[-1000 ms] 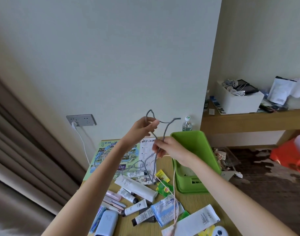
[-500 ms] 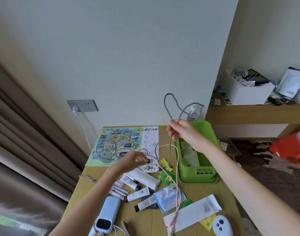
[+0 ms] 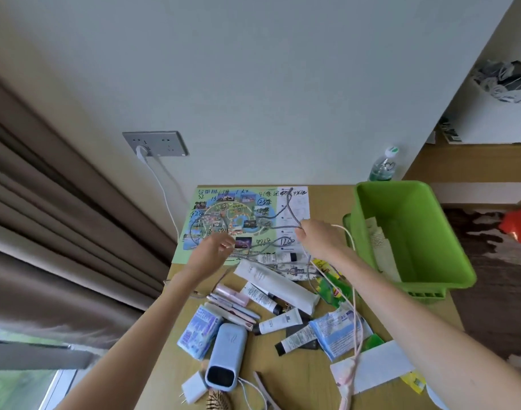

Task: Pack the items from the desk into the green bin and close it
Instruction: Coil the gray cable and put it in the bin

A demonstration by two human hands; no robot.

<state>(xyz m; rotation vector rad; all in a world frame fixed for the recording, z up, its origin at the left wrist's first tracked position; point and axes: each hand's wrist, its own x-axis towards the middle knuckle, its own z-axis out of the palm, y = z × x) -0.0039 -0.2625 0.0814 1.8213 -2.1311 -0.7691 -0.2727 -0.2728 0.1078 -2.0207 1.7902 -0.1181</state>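
Pinching a thin grey braided cord (image 3: 289, 206) and a pale pink cable (image 3: 354, 321) in right hand (image 3: 318, 240) fingers, above a colourful paper map (image 3: 223, 208). Holding left hand (image 3: 213, 251) at the cord's loop, fingers blurred; cannot tell the grip. Standing open at right on the wooden surface (image 3: 297, 380): rectangular green plastic bin (image 3: 380, 202).

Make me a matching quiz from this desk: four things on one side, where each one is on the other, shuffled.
1 grey cable
2 water bottle
3 blue power bank
4 green bin

A behind the bin, at the wall
B in the right hand
C open, papers inside
D beside the white plug

Pairs: 1-B, 2-A, 3-D, 4-C
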